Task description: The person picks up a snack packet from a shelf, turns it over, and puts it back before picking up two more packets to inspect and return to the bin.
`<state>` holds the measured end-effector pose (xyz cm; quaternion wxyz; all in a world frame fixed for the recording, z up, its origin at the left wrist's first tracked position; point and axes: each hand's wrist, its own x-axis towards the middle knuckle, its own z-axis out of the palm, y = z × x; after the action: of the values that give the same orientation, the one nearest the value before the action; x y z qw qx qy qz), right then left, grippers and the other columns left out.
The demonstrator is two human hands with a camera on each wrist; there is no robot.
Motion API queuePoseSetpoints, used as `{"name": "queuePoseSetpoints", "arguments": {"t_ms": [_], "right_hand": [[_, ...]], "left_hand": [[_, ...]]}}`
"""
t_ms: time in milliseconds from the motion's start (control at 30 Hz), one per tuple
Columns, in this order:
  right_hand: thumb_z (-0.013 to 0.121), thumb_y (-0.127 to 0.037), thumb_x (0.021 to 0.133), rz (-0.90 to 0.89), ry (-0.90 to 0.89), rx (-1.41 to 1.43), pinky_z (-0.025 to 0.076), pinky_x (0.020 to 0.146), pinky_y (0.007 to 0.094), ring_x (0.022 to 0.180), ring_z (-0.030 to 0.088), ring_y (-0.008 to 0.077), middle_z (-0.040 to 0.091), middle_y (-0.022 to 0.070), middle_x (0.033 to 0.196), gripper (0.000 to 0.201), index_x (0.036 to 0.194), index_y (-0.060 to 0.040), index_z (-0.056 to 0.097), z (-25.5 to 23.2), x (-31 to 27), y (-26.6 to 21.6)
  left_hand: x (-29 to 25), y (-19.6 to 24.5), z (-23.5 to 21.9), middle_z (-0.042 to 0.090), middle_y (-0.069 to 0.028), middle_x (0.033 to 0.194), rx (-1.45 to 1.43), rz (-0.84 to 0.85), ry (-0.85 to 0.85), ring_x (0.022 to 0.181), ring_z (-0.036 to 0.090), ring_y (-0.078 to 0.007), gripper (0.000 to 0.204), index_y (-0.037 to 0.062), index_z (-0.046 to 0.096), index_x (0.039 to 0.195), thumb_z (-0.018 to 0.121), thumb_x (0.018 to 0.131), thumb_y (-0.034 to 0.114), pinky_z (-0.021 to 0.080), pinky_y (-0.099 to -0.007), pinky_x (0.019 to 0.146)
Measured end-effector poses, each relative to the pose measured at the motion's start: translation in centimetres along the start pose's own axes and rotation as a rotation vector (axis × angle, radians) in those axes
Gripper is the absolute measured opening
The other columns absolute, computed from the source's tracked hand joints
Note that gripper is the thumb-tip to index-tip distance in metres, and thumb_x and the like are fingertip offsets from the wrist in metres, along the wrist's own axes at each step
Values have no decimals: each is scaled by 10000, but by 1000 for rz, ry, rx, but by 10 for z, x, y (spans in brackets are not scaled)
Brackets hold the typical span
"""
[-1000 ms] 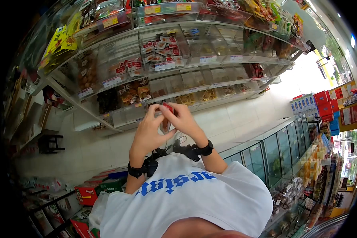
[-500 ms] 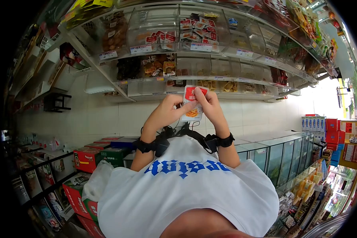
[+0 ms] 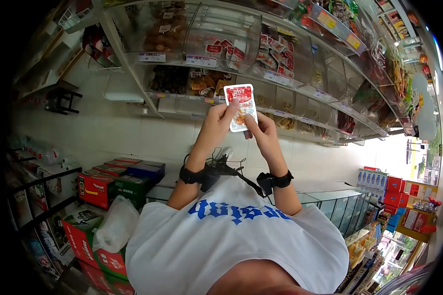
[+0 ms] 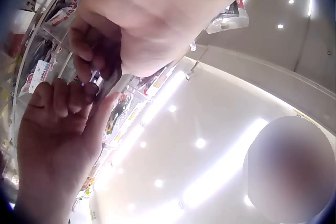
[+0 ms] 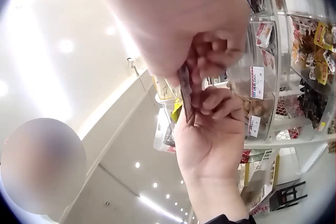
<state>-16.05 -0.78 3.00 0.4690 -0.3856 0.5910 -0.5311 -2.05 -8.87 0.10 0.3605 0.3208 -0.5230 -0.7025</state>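
A small sealed snack packet [image 3: 247, 106], red at the top and white below with a food picture, is held up between both hands in front of the shelves. My left hand [image 3: 215, 127] grips its left side with the thumb across the printed face. From the lower right, my right hand [image 3: 266, 135] pinches it, thumb on the front. In the right wrist view the packet [image 5: 186, 95] appears nearly edge-on, with curled fingers behind it. The left wrist view shows the right hand [image 4: 60, 124] beside it, with much of the packet hidden by the fingers.
Clear shelf bins [image 3: 216, 24] ahead hold loose wrapped snacks, including similar red-and-white packets [image 3: 280, 51]. Stacked red and green boxes [image 3: 96, 189] with a white plastic bag [image 3: 117, 223] stand on the left. Glass display cases [image 3: 337, 206] run along the right. A black stool [image 3: 64, 101] is farther off.
The packet was tilted and mostly covered by the hands a second ago; then its face turned up into view. Both hands have since lifted it toward the shelves, and the head view has swung.
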Motion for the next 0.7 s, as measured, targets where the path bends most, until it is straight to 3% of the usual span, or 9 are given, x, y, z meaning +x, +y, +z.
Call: {"name": "queuePoseSetpoints", "arguments": {"t_ms": [67, 100, 200, 233, 333, 367, 500, 600, 700], "right_hand": [[596, -297, 1032, -23, -32, 21, 329, 520, 211, 581, 429, 16, 548, -63, 680, 313, 948, -18, 708, 8, 15, -1], [599, -311, 1031, -32, -36, 2, 291, 497, 219, 571, 399, 4, 501, -84, 657, 329, 920, -20, 705, 9, 27, -4], [600, -345, 1028, -72, 54, -76, 271, 483, 234, 567, 389, -1, 507, -85, 662, 365, 893, -21, 699, 14, 70, -14], [595, -375, 1026, -130, 28, -59, 288, 484, 229, 566, 395, -3, 530, -80, 665, 397, 880, -21, 695, 14, 90, -7], [592, -391, 1023, -58, 12, 44, 312, 491, 220, 556, 413, 6, 561, -64, 672, 411, 864, -23, 683, 17, 119, -3], [588, -390, 1022, -25, -46, 99, 345, 505, 206, 563, 457, 21, 569, -52, 672, 408, 849, -30, 671, 9, 128, 6], [556, -357, 1035, -35, -64, 129, 392, 531, 199, 600, 512, 39, 553, -42, 672, 380, 845, -45, 661, -8, 134, 20], [535, -354, 1044, -60, -11, 101, 409, 542, 212, 604, 512, 42, 551, -35, 668, 395, 842, -36, 655, -34, 110, -1], [529, -348, 1043, -189, 99, 108, 429, 556, 240, 617, 524, 59, 556, -17, 664, 400, 847, -22, 652, -67, 113, 14]], "left_hand": [[13, 9, -7, 551, 66, 677, -92, 8, 61, 603, 414, -8, 468, -4, 676, 852, 549, 1048, 402, 328, -229, 517], [22, 2, -20, 676, 2, 889, -80, -76, 10, 736, 579, -24, 334, -7, 676, 1064, 586, 1038, 313, 449, -202, 640], [37, 20, -19, 689, -36, 940, -224, 36, 44, 755, 625, -58, 305, -19, 606, 1210, 630, 1009, 210, 473, -206, 662], [45, 25, -21, 685, -63, 949, -275, 37, 41, 761, 653, -95, 429, -25, 508, 1350, 660, 974, 114, 493, -227, 670], [81, 12, -30, 678, -63, 919, -222, 105, 166, 752, 652, -100, 494, -26, 463, 1408, 659, 971, 95, 498, -234, 674], [95, 9, -35, 681, -79, 856, -205, 133, 168, 716, 661, -115, 520, -5, 431, 1433, 651, 965, 46, 508, -255, 622], [148, -13, -50, 671, -75, 796, 15, 239, 244, 685, 647, -127, 523, 16, 426, 1453, 627, 970, 18, 493, -268, 587], [193, -30, -67, 697, -80, 794, 259, 214, 203, 675, 649, -131, 291, 8, 635, 1269, 622, 984, 62, 496, -281, 583], [231, -45, -74, 737, -139, 920, 374, 168, 150, 778, 704, -189, 263, -3, 684, 1198, 661, 958, 101, 551, -355, 679]]}}
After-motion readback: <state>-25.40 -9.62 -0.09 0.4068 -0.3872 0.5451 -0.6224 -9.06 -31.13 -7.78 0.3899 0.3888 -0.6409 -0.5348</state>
